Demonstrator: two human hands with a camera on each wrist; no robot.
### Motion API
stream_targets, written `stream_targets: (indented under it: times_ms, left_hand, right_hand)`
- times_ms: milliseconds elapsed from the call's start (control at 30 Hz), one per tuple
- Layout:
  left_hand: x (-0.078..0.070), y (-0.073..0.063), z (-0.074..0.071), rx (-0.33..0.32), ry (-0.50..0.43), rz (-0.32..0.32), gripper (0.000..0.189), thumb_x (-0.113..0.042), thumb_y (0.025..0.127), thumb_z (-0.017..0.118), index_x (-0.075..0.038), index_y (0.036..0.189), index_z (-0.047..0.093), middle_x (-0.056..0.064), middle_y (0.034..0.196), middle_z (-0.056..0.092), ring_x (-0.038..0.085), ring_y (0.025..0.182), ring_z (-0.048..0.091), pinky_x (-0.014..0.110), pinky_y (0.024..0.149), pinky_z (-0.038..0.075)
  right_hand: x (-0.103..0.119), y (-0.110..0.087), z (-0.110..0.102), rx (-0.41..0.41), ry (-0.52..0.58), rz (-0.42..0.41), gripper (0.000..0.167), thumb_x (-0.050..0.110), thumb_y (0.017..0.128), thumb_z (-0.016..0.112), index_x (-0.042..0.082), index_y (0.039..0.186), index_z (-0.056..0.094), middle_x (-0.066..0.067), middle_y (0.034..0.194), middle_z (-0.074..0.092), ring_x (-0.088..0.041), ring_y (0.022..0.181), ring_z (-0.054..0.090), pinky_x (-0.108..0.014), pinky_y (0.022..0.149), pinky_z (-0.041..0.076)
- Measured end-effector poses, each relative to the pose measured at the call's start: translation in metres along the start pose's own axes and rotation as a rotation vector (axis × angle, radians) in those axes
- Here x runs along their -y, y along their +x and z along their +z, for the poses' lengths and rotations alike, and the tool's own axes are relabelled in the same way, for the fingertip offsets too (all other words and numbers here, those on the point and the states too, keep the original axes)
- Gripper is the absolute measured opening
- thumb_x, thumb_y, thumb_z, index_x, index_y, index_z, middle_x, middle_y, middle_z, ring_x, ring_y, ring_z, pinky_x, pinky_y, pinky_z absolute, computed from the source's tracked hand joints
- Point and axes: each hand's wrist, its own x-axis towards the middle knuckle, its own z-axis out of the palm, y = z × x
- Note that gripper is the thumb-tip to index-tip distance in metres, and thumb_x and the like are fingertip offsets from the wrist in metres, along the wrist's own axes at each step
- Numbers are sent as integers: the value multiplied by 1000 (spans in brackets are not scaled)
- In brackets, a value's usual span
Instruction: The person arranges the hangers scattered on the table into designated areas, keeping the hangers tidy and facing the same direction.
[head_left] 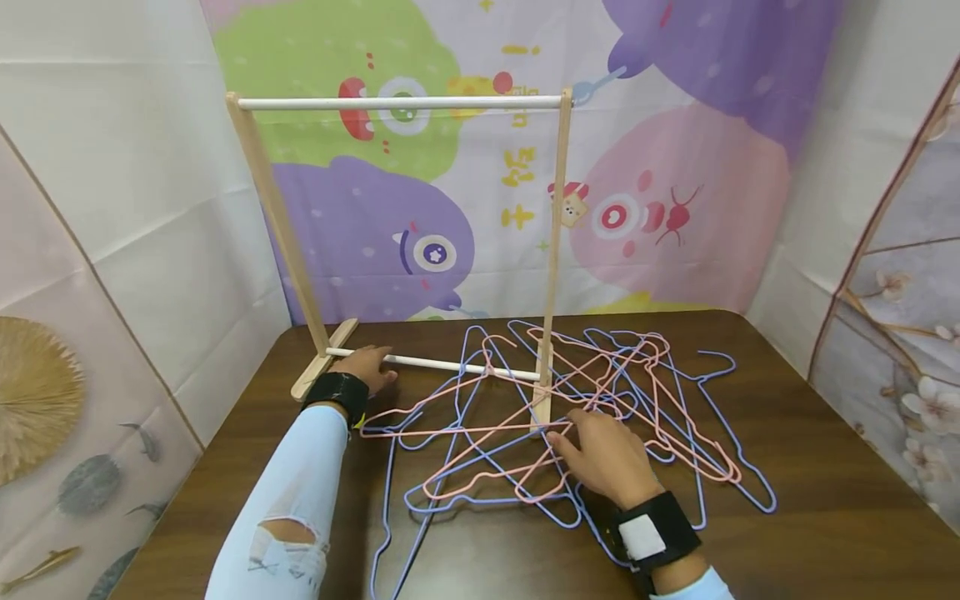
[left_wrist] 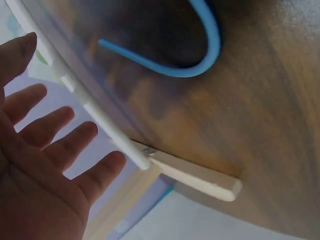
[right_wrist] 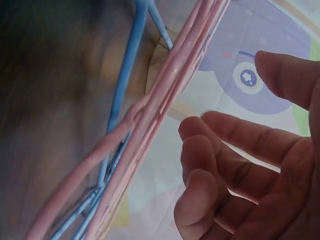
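We've got the left hand [head_left: 365,367] splayed, empty beside the rack [head_left: 401,103], the right hand [head_left: 611,454] half-curled, empty over tangled hangers [right_wrist: 167,80] heaped on the table [head_left: 810,467] around the rack's right foot [head_left: 542,408]; interlocked hooks could drag neighbours along if one's pulled.

A dark brown wood-grain bench [head_left: 825,517] supports a pale wooden clothes rack [head_left: 556,242], standing on 2 feet [head_left: 309,380]. Pink clothes hangers [head_left: 450,430] and blue clothes hangers [head_left: 720,417] lie tangled around its right foot.
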Motion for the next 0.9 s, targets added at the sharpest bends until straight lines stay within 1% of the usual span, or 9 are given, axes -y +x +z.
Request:
stream_targets:
  times_ms: [67, 133, 200, 300, 467, 567, 700, 800, 900]
  left_hand:
    - [9, 1, 2, -1, 7, -8, 60, -26, 102, 63, 1, 152, 44, 31, 150, 47, 47, 140, 44, 64, 111, 38]
    - [16, 2, 4, -4, 9, -16, 59, -25, 102, 63, 1, 152, 46, 31, 149, 48, 47, 139, 45, 64, 111, 38]
    - [19, 4, 6, -20, 13, -7, 58, -23, 101, 64, 1, 151, 47, 32, 149, 47, 49, 138, 46, 65, 109, 39]
    - [21, 8, 10, -41, 9, 6, 58, -23, 100, 64, 1, 151, 47, 34, 151, 44, 50, 137, 46, 65, 109, 39]
    - [19, 13, 15, -39, 11, -2, 60, -24, 100, 65, 0, 152, 46, 34, 155, 37, 52, 139, 43, 68, 109, 38]
    - [17, 14, 14, -28, 9, -10, 62, -25, 100, 65, -1, 153, 44, 33, 157, 35, 51, 140, 42, 69, 109, 37]
    - [16, 15, 13, -24, 8, -10, 61, -25, 100, 65, -3, 153, 45, 31, 157, 37, 50, 140, 42, 70, 109, 37]
    - [18, 17, 15, -35, 28, -6, 59, -26, 100, 65, -5, 152, 48, 28, 155, 41, 49, 138, 45, 70, 107, 38]
    - [21, 20, 17, -54, 40, -3, 57, -27, 100, 65, -7, 151, 51, 26, 151, 48, 48, 135, 49, 69, 104, 42]
  right_hand:
    - [1, -1, 0, 18, 23, 13, 32, 41, 96, 71, 10, 101, 74, -2, 81, 70, -20, 72, 65, -39, 58, 52]
    - [1, -3, -2, 34, 41, 31, 28, 40, 96, 71, 14, 84, 70, 3, 70, 63, -15, 61, 57, -34, 51, 45]
    - [-1, -5, -6, 44, 44, 70, 35, 39, 95, 72, 17, 70, 62, 5, 62, 54, -14, 54, 51, -31, 46, 39]
    - [-4, -9, -11, 65, 27, 152, 47, 39, 96, 70, 16, 59, 51, 2, 57, 47, -17, 50, 48, -31, 44, 34]
    - [-12, -13, -16, 114, 17, 272, 50, 43, 97, 66, 12, 59, 56, -6, 62, 56, -22, 54, 54, -35, 45, 38]
    - [-17, -15, -17, 108, 25, 319, 49, 43, 96, 65, 10, 61, 58, -9, 66, 59, -24, 56, 55, -37, 44, 40]
    - [-27, -18, -17, 77, 19, 352, 48, 41, 96, 65, 6, 63, 62, -13, 69, 63, -28, 58, 59, -42, 46, 43]
    - [-34, -20, -16, 53, 7, 348, 48, 39, 96, 65, 2, 65, 66, -18, 74, 68, -34, 64, 64, -49, 53, 49]
    - [-39, -22, -16, 48, 13, 359, 47, 40, 96, 65, 2, 67, 69, -21, 78, 71, -39, 69, 67, -53, 59, 51]
